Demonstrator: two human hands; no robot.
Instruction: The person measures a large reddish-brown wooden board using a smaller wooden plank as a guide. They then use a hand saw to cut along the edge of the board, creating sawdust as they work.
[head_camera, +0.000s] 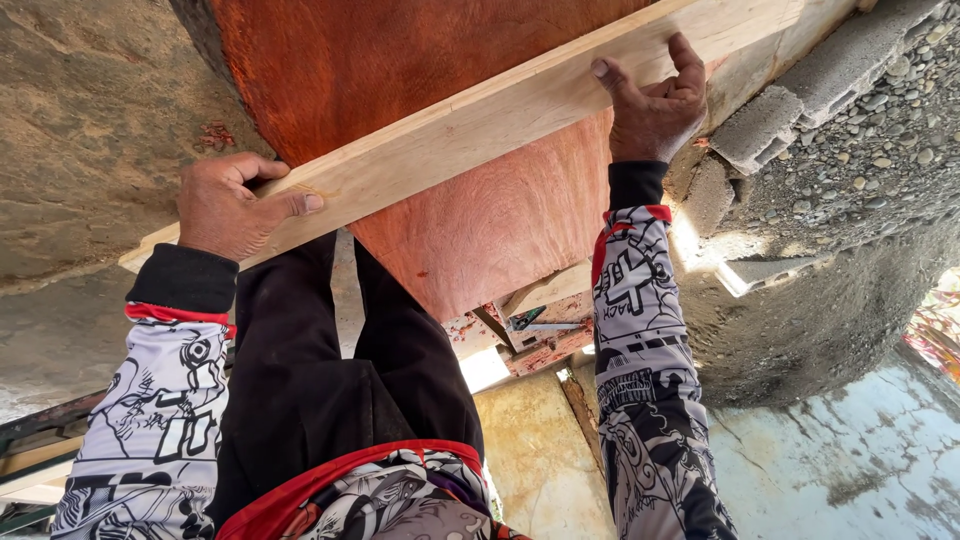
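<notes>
1. No packages, labels or signs show in this view; the only printed surfaces are the person's sleeves (150, 410), white with black cartoon-style drawings, red bands and black cuffs.
2. The left hand (232, 207) is closed around the lower left end of a pale wooden plank (480, 120) — fingers curled over the far edge, thumb laid flat along the near face.
3. The right hand (655, 105) grips the same plank further up towards its right end, thumb pressed on the near face and fingers hooked over the top edge.
4. The plank runs as a slant between the 2 hands, from lower left to upper right, and lies across a large reddish-brown plywood sheet (480, 220), touching its surface.
5. The plank is light, unfinished timber with a straight grain, clean square edges and a long narrow face; its right end runs out of view at the top.
6. The plywood sheet shows a swirling grain and a rich orange-red tone.
7. Grey concrete blocks (800, 100) sit just beside the right hand, with loose gravel (890, 140) beyond them.
8. The person's dark trousers (330, 380) stand below the plank, over rough concrete ground (80, 120).
</notes>
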